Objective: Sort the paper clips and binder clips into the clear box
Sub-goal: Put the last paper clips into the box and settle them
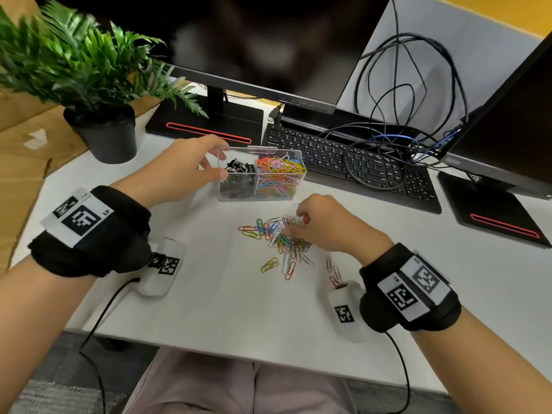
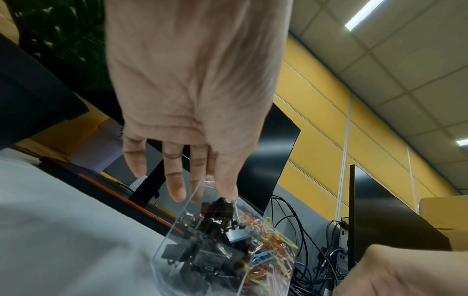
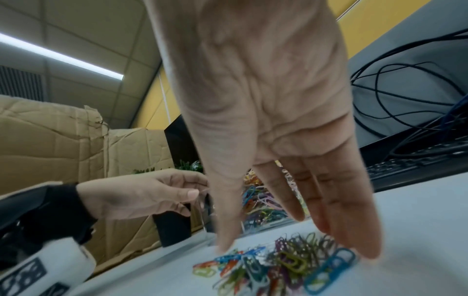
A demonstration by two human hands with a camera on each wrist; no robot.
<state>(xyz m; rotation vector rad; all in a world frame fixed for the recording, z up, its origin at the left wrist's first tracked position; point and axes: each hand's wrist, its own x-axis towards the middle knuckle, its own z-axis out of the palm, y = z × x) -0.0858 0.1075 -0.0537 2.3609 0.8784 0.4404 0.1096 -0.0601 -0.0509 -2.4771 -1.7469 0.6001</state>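
Observation:
A clear box [image 1: 239, 196] stands on the white table, split in two. Its left compartment holds black binder clips [image 1: 239, 169], the right one coloured paper clips [image 1: 280, 168]. My left hand [image 1: 219, 159] grips the box's left end, thumb on the near side and fingers behind the wall; the left wrist view shows the thumb at the box [image 2: 172, 240] rim. A loose pile of coloured paper clips [image 1: 277, 240] lies in front of the box. My right hand [image 1: 291, 231] reaches down onto the pile [image 3: 278, 266], straight fingers and thumb spread around it, tips on the table, holding nothing.
A potted plant [image 1: 101, 130] stands at the back left. A monitor stand [image 1: 206, 127], a black keyboard [image 1: 352, 162] with coiled cables [image 1: 373, 171] on it, and a second monitor stand [image 1: 493, 210] lie behind and right of the box.

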